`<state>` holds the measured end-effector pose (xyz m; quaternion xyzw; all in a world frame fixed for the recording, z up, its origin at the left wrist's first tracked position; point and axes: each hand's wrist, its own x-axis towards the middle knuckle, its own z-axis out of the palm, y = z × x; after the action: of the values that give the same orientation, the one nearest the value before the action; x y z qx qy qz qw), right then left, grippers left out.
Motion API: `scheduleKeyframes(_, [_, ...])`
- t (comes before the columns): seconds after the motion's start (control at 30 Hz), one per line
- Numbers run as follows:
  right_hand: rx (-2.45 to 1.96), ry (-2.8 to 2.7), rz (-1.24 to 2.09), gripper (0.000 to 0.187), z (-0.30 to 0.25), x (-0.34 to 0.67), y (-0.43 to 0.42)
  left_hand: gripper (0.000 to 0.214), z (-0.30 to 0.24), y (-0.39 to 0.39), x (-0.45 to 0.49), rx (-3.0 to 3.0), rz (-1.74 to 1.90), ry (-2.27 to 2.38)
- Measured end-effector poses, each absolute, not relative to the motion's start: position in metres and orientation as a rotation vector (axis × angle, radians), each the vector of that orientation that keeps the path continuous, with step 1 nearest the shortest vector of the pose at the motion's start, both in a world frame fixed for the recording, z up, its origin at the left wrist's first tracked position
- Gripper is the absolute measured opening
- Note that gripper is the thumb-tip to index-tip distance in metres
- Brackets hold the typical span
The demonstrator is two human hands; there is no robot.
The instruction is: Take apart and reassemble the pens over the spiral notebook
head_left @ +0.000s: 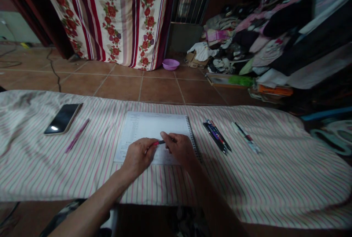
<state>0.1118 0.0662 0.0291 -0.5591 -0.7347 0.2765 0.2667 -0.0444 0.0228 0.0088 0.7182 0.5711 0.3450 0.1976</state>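
Above a spiral notebook [162, 123], my left hand [139, 156] and my right hand [180, 148] hold a slim pen [161, 142] between them. The pen's visible part is pink on the left and dark on the right. My left fingers pinch the pink end; my right fingers close round the dark end, with the thumb raised. The pen's ends are hidden in the hands. Right of the notebook lies a small bunch of pens [217, 136], and beyond it a lighter, patterned pen [246, 137]. To the left lie a purple pen [77, 136] and a phone [63, 119].
A striped cloth [96, 178] covers the long table. Past its far edge are a tiled floor [121, 86], a floral curtain [118, 20] and a purple basin [171, 64]. Clothes [264, 35] are heaped at the back right. A dark cable [56, 72] runs along the floor.
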Motion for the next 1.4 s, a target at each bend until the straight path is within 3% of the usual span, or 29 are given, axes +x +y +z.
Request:
scheduleKeyframes(0.2, [-1.435,-1.884,0.723,0.036,0.026,0.112,0.067,0.024,0.010,0.023,-0.039,1.865,0.915,1.630])
scheduleKeyframes(0.33, [-1.343,-1.700,0.911,0.021,0.025,0.110,0.068,0.025,0.013,0.023,-0.036,1.829,0.915,1.662])
scheduleKeyframes(0.7, [-1.001,-1.308,1.505,0.027,0.017,0.108,0.069,0.018,0.008,0.029,-0.040,1.404,1.113,1.532])
scheduleKeyframes(0.83, [-1.091,-1.296,1.487,0.023,0.019,0.107,0.070,0.017,0.008,0.029,-0.040,1.279,1.162,1.432])
scheduleKeyframes(1.03, [-1.101,-1.267,1.462,0.032,0.022,0.107,0.070,0.015,0.015,0.027,-0.036,1.296,1.195,1.445])
scheduleKeyframes(1.17, [-1.070,-1.254,1.488,0.025,0.022,0.106,0.071,0.015,0.016,0.028,-0.035,1.266,1.216,1.416])
scheduleKeyframes(1.4, [-1.153,-1.346,1.285,0.024,0.020,0.102,0.070,0.019,0.012,0.027,-0.036,1.399,1.204,1.487])
